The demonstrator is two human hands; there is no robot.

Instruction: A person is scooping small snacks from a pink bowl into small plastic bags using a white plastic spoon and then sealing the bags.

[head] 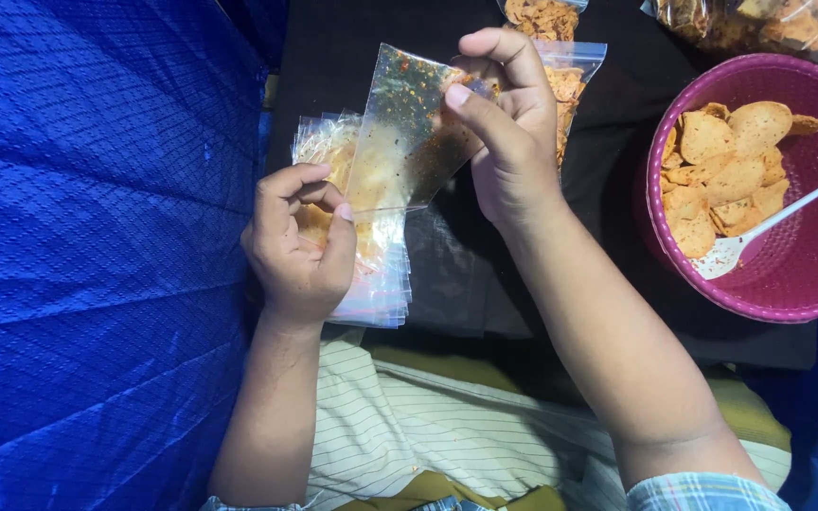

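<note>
- Right hand [508,142], grip pinched on the top corner of a spice-smeared clear bag [407,132], held up at centre.
- Left hand [297,248] grasps a stack of bags [376,274] beneath it.
- Pink basket [811,293] of chips [721,166] with white spoon [769,225], right.

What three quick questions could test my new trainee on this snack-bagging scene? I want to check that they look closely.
1. True or false: the right hand pinches a small clear plastic bag smeared with red seasoning.
2. What does the left hand grip?
3. Multiple choice: the white plastic spoon lies in A) a blue cloth, B) the round pink plastic basket, C) a filled bag.

Key
1. True; thumb and fingers hold its upper edge.
2. A stack of empty clear plastic bags.
3. B, beside the round golden chips.
</note>
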